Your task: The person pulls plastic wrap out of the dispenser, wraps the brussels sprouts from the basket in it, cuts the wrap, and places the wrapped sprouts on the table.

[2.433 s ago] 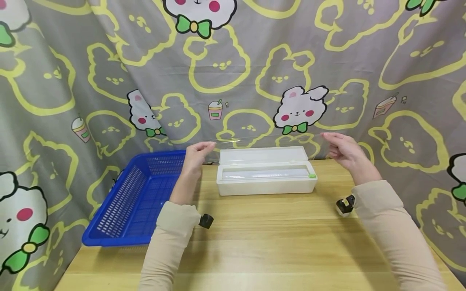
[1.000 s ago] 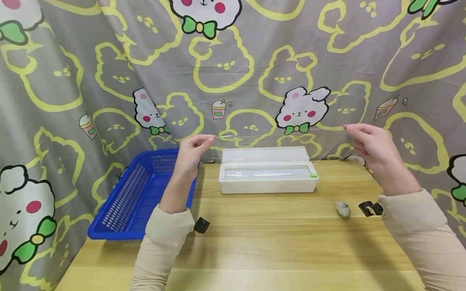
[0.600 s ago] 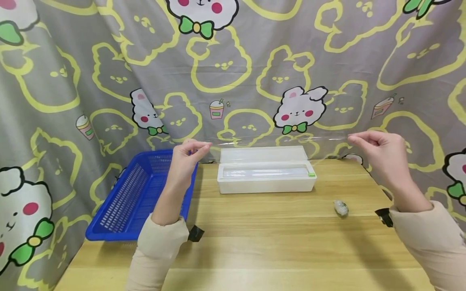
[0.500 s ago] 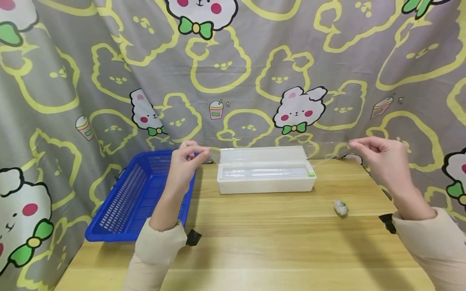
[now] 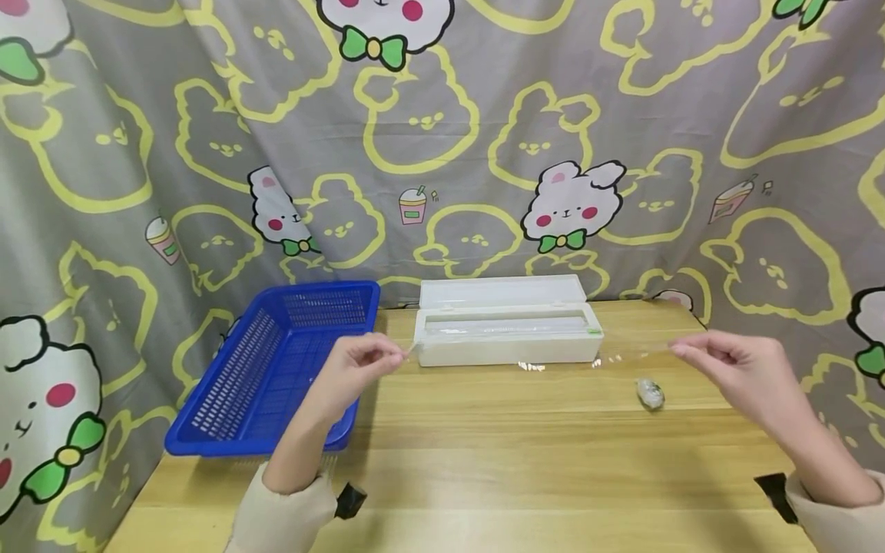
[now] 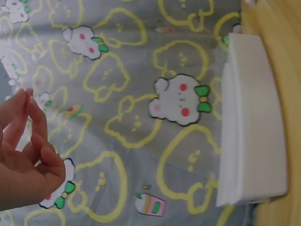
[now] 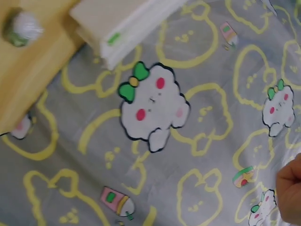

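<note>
Head view: film (image 5: 532, 366) between hands (image 5: 356, 372) (image 5: 747, 378)

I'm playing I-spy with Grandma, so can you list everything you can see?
Table: 1, light brown, foreground
Curtain: 1, grey and yellow, behind the table
Basket: 1, blue, on the table's left
Box: 1, white, open, back of the table
Roll, probably: 1, pale, inside the box
Tab: 1, green, box's right end
Film: 1, clear, in front of the box
Bundle: 1, whitish-green, table's right side
Sleeves: 2, beige, bottom edge
Gadgets: 2, black, by the sleeves
Left grip: 1, bare, pinching film
Right grip: 1, bare, pinching film
</note>
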`<state>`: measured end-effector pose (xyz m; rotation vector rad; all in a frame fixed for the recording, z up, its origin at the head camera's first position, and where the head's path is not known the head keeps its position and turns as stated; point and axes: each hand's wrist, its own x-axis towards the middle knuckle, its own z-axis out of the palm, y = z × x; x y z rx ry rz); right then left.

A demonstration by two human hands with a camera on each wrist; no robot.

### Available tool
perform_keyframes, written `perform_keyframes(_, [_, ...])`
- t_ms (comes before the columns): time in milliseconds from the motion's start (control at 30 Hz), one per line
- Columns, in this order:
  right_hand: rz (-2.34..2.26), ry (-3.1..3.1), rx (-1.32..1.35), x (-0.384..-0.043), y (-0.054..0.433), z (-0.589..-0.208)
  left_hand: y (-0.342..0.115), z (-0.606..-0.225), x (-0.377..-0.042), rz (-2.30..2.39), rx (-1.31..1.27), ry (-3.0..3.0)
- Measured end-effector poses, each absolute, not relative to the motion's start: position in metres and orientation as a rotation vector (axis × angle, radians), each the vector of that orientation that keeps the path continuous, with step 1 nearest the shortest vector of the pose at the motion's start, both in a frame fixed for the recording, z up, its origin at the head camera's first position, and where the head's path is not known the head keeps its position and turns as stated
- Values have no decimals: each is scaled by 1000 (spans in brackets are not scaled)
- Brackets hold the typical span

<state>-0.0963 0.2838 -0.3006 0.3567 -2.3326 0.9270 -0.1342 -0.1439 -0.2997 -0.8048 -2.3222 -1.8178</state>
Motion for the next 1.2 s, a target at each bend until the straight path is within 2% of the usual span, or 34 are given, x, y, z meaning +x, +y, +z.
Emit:
perform_keyframes(300, [885, -2281, 824, -78, 299, -350, -152, -350, -118, -1828, -1132, -2334])
perform_keyframes(600, [1011, -2454, 986, -66, 304, -393, -158, -388, -112, -1589, -1380, -2524])
perform_keyframes(800, [1036, -2565, 1104, -66, 303, -432, -153, -404, -111, -1204, -1418, -2870])
perform_keyframes(933, [890, -2616, 1167, -69, 296, -452, -145, -414, -111, -1000, -1400, -3016])
perform_keyframes(1200, [734, -2978, 1097, -73, 287, -460, -132, -436, -115, -685, -1330, -3165])
